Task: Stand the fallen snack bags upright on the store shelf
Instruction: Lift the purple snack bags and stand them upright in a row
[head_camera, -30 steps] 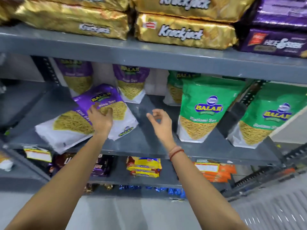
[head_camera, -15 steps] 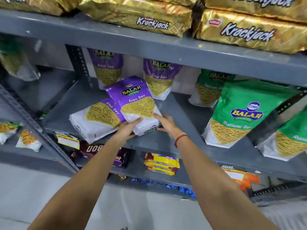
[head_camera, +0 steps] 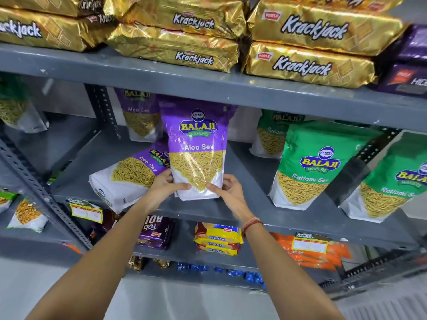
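The purple Aloo Sev bag now stands upright on the grey shelf, where half a second ago it lay tilted across its neighbour. Both hands clasp its white lower end: the left hand wraps the left corner with the thumb across the front, and the right hand holds the right corner the same way, so each grip is clenched on this one bag. Its base seems to touch the shelf near the front lip, though the fingers hide that edge, so I cannot be sure it carries its own weight.

That leaves one bag raised and one to go. The second Aloo Sev bag lies on its back just to the left, touching the raised bag's side. The green Ratlami Sev bags to the right stand already, leaning back slightly.
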Demonstrator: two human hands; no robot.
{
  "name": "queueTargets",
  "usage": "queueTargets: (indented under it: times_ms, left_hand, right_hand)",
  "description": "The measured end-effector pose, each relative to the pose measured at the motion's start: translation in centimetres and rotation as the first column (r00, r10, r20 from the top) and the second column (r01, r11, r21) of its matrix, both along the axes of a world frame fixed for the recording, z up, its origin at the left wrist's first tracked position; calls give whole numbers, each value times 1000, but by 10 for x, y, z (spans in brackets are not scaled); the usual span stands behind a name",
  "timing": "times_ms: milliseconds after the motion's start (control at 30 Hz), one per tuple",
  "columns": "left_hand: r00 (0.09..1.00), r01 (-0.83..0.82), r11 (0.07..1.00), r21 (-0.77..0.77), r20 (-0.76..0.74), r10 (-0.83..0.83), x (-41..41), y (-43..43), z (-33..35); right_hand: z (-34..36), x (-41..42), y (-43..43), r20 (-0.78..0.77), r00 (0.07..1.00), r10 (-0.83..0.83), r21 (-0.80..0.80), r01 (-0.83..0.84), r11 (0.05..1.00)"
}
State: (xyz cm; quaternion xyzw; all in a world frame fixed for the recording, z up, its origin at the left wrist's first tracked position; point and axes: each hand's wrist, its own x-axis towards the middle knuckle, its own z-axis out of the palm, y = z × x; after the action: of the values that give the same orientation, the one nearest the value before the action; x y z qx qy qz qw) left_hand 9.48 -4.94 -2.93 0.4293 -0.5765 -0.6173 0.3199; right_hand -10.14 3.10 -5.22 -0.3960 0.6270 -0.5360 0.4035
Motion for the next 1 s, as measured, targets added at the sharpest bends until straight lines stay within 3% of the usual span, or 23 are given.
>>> queueTargets:
  times_ms: [400, 833, 1000]
  left_hand:
    - [996, 84, 992, -94, -13, -86, -53, -3, 3]
    - [973, 136, 967, -217, 215, -89, -80, -8, -29]
    - [968, 152, 966, -209, 228, -103, -72, -11, -22]
  right_hand:
    - [12, -47, 10, -138, 990, -35, -31, 31, 999]
    - [-7, -51, 24, -258, 951, -170, 43, 187, 981]
    - [-10, -21, 33, -254, 899, -355, -57, 353, 934]
